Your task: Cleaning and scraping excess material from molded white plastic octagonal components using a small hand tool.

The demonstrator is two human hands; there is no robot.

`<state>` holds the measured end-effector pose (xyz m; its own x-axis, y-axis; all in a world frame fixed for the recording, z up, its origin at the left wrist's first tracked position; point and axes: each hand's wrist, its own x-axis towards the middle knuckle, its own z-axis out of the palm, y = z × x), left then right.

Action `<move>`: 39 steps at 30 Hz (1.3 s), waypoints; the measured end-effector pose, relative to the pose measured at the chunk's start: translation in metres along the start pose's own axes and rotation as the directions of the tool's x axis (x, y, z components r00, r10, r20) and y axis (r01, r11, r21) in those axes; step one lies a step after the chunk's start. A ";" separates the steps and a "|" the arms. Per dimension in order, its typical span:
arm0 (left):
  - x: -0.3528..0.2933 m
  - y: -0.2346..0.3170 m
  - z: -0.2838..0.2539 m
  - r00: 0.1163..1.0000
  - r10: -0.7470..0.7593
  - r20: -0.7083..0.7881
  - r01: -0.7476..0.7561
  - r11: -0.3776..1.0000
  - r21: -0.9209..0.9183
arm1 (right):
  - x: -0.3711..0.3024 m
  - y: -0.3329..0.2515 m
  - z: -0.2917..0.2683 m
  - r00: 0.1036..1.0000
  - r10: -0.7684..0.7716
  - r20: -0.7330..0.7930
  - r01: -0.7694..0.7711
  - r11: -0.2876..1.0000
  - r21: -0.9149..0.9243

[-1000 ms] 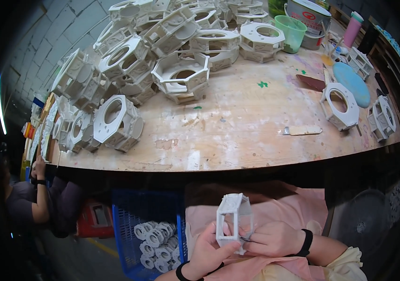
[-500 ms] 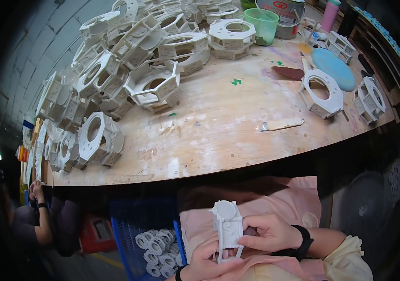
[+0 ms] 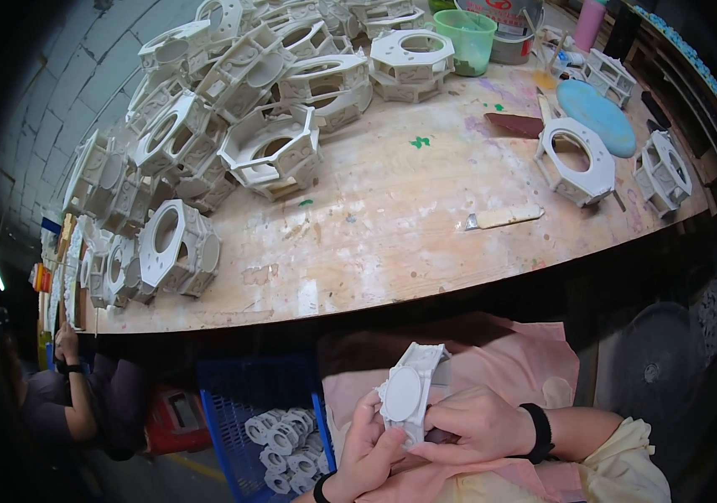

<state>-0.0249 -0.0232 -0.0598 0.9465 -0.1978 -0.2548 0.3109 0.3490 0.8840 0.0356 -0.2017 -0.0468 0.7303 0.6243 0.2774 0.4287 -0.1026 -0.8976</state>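
Observation:
Over my lap I hold a white octagonal casting (image 3: 404, 392) with a raised oval on the side facing up and open frames beside it. My left hand (image 3: 365, 451) is closed round its left and lower part, the thumb below the oval. My right hand (image 3: 486, 426) is closed at the casting's right side. A small dark brown piece (image 3: 440, 436), mostly hidden, shows under its fingers; it looks like folded sandpaper. The inside of the casting is turned away from view.
Many similar castings (image 3: 270, 151) are piled at the table's left and back. A scraper knife (image 3: 505, 218), a brown sheet (image 3: 514, 125), a blue disc (image 3: 597, 117) and a green cup (image 3: 466, 40) lie rightward. A blue crate (image 3: 223, 436) with small white pieces stands left of my lap.
The casting has been turned and tilted, so its oval now faces up toward me. My left hand has risen along its left side, and my right hand has shifted its fingers against it.

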 end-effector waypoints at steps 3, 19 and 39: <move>0.001 0.000 0.001 0.999 -0.004 -0.034 0.003 1.000 -0.019 | 0.003 -0.001 -0.001 1.000 0.001 0.008 -0.001 1.000 0.008; 0.011 0.006 -0.039 0.941 -0.283 0.185 0.338 0.814 -0.473 | -0.009 0.007 -0.042 0.955 0.214 -0.207 -0.179 0.968 0.176; 0.031 0.012 -0.030 0.772 -0.543 0.329 0.622 0.754 -0.214 | 0.013 0.016 -0.046 0.988 -0.009 0.156 0.005 1.000 0.021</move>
<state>0.0106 0.0028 -0.0689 0.5338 -0.6438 -0.5483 0.8410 0.3363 0.4238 0.0769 -0.2308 -0.0414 0.6350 0.7380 0.2283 0.4212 -0.0830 -0.9032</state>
